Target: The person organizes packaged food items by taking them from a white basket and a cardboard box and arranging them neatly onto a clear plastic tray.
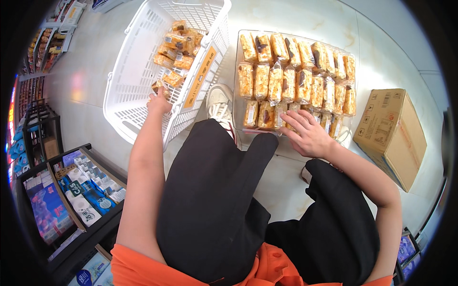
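A white plastic basket point(138, 57) lies on the pale floor at the upper left, with several wrapped snack bars point(177, 47) piled in its far corner. My left hand point(159, 100) reaches into the basket and closes on one wrapped bar at its lower edge. To the right stands a clear tray point(237, 71) packed with rows of the same wrapped snack bars point(296, 76). My right hand point(305, 133) rests with fingers spread on the bars at the tray's near edge, holding nothing.
A brown cardboard box point(391, 133) sits on the floor at the right. A dark shelf point(71, 195) with packaged goods stands at the lower left. My legs in black trousers and a white shoe point(219, 102) lie between basket and tray.
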`<action>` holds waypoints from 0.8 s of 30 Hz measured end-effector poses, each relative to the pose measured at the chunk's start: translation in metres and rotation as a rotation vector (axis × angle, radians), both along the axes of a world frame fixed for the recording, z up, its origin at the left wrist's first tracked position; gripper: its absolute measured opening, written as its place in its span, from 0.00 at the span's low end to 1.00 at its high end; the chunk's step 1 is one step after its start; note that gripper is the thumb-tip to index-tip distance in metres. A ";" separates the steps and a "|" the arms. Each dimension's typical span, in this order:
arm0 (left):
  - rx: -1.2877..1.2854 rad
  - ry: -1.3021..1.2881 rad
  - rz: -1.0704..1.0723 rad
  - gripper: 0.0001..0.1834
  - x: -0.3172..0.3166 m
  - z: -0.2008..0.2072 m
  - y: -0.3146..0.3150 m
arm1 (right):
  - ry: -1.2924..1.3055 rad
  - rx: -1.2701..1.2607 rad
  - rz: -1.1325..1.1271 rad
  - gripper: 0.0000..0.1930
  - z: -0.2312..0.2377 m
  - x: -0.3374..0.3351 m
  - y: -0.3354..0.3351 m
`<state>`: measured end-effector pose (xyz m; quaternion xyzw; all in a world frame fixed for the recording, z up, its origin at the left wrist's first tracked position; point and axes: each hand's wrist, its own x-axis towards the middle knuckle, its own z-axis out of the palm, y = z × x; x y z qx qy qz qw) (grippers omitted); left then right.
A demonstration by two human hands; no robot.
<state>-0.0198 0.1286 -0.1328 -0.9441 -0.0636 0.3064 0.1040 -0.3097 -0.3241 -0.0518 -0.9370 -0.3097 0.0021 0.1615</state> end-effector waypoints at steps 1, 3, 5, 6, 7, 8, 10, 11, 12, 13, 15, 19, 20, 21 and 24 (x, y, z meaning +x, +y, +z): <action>-0.005 0.016 -0.021 0.62 0.003 0.001 0.006 | 0.029 -0.010 0.009 0.27 -0.001 0.001 0.001; -0.076 -0.114 0.111 0.62 -0.006 0.003 -0.002 | 0.054 -0.032 0.017 0.27 -0.001 0.001 0.001; -0.142 -0.238 0.317 0.62 -0.012 0.008 -0.019 | 0.035 -0.038 0.024 0.27 -0.002 0.003 0.002; -0.172 -0.297 0.457 0.61 -0.015 0.013 -0.031 | 0.035 -0.032 0.024 0.27 -0.002 0.003 0.003; -0.202 -0.354 0.597 0.60 -0.016 0.014 -0.038 | 0.035 -0.028 0.023 0.27 -0.002 0.003 0.003; -0.170 -0.301 0.444 0.60 -0.014 0.012 -0.031 | 0.030 -0.020 0.030 0.27 -0.002 0.005 0.004; -0.106 -0.191 0.139 0.59 -0.008 0.003 -0.015 | 0.048 -0.033 0.045 0.27 0.000 0.007 0.006; -0.059 -0.103 -0.064 0.56 -0.009 0.003 -0.014 | 0.059 -0.041 0.052 0.27 0.000 0.008 0.007; -0.085 -0.105 -0.043 0.55 -0.008 -0.001 -0.013 | 0.046 -0.035 0.052 0.28 0.001 0.010 0.007; -0.111 -0.108 -0.021 0.53 -0.007 -0.009 -0.012 | 0.034 -0.028 0.053 0.28 0.002 0.011 0.009; -0.135 -0.142 0.101 0.49 -0.009 -0.011 -0.025 | 0.019 -0.035 0.045 0.29 0.002 0.010 0.009; -0.240 0.028 0.244 0.38 0.001 0.014 -0.049 | 0.024 -0.062 0.051 0.30 -0.002 0.001 0.007; -0.294 0.142 0.207 0.36 0.002 0.019 -0.051 | 0.028 -0.062 0.056 0.30 -0.002 0.000 0.007; -0.217 0.020 0.192 0.33 -0.001 0.012 -0.047 | 0.028 -0.061 0.066 0.30 -0.003 0.000 0.010; -0.360 0.060 0.189 0.34 0.017 -0.049 0.020 | 0.038 -0.035 0.088 0.25 -0.002 0.004 0.014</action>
